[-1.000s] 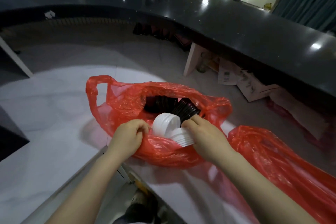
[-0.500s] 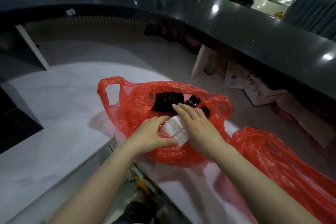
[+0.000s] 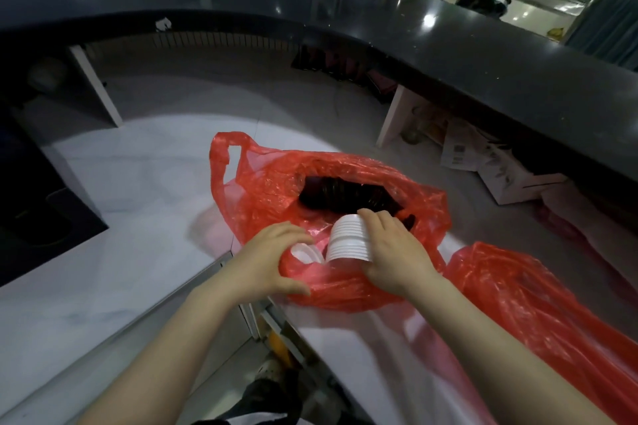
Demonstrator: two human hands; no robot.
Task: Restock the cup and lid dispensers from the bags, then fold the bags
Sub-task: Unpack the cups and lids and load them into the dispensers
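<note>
A red plastic bag (image 3: 272,197) lies open on the white counter. Inside it sit stacks of black lids (image 3: 341,195) at the back and white lids at the front. My right hand (image 3: 397,252) grips a stack of white lids (image 3: 347,241) at the bag's mouth. My left hand (image 3: 266,259) holds the bag's near edge with a second small bunch of white lids (image 3: 303,252) under its fingers. Another red bag (image 3: 538,314) lies crumpled to the right.
A dark curved bar top (image 3: 483,59) runs across the back and right. White cardboard boxes (image 3: 497,166) sit on the floor beneath it. A gap between counter sections (image 3: 262,331) opens below my hands. A dark panel (image 3: 38,203) stands at the left.
My right hand has closed around the white lid stack and tipped it upright. My left hand slid off the stack to the bag's near edge. The view shifted right.
</note>
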